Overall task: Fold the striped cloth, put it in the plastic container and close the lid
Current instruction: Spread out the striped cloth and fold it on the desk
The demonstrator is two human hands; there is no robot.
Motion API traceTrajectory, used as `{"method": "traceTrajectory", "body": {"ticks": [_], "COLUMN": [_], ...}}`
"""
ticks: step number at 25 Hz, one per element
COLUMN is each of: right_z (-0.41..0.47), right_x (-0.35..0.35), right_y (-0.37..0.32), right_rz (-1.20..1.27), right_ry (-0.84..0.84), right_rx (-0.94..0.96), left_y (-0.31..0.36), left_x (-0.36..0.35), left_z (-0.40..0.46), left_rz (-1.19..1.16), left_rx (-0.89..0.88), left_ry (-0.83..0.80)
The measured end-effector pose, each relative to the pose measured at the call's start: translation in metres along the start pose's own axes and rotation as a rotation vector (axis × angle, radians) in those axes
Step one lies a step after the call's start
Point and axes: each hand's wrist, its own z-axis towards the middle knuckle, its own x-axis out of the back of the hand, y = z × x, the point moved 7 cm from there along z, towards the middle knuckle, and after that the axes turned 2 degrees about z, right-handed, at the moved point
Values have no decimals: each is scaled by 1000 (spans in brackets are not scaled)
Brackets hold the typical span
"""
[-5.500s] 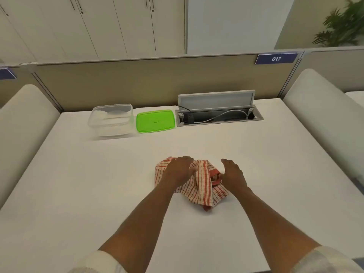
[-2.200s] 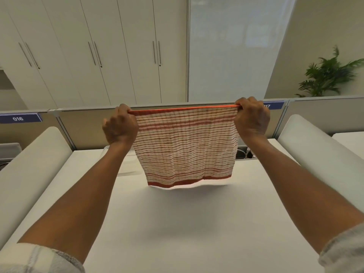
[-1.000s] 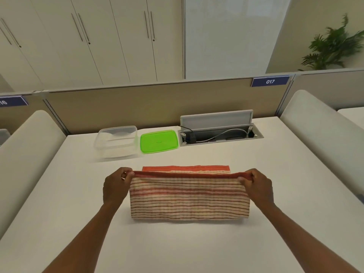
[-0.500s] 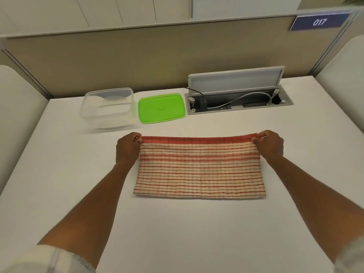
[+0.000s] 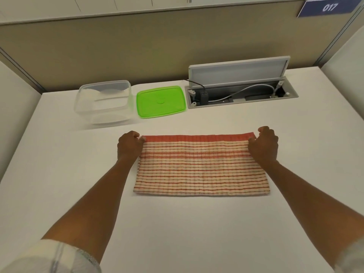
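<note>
Striped cloth (image 5: 201, 166) laid flat mid-desk, folded once. Far corners pinched by left hand (image 5: 129, 145) and right hand (image 5: 265, 145), fingers curled, both forearms stretched forward.

Both forearms stretched forward, left hand (image 5: 129, 145) and right hand (image 5: 265, 145) knuckles up, fingers curled, each pinching a far corner of the striped cloth (image 5: 201, 166)

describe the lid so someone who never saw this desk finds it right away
Look along the far edge of the white desk, under the tan partition. Between the clear plastic container and the open cable hatch lies a flat, bright green square plastic lid, the only green thing there.
</note>
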Motion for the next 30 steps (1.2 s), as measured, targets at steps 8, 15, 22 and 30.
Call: {"method": "traceTrajectory", "body": {"ticks": [8,15,22,30], "right_z": [-160,-260,-268,-253], "right_x": [-89,-134,-150,-104], "right_y": [-138,-197,-214,-213], "right_rz": [162,68,-88,102], "right_ry": [-441,-527,-433,-426], "right_rx": [488,705,792,616], "left_y": [17,8,1,25], "left_x": [8,6,-8,31], "left_z": [-12,-14,-13,-8], "left_rz": [143,216,135,-35], "left_rx": [62,164,89,-37], "left_ry": [-108,-125,-229,-172]}}
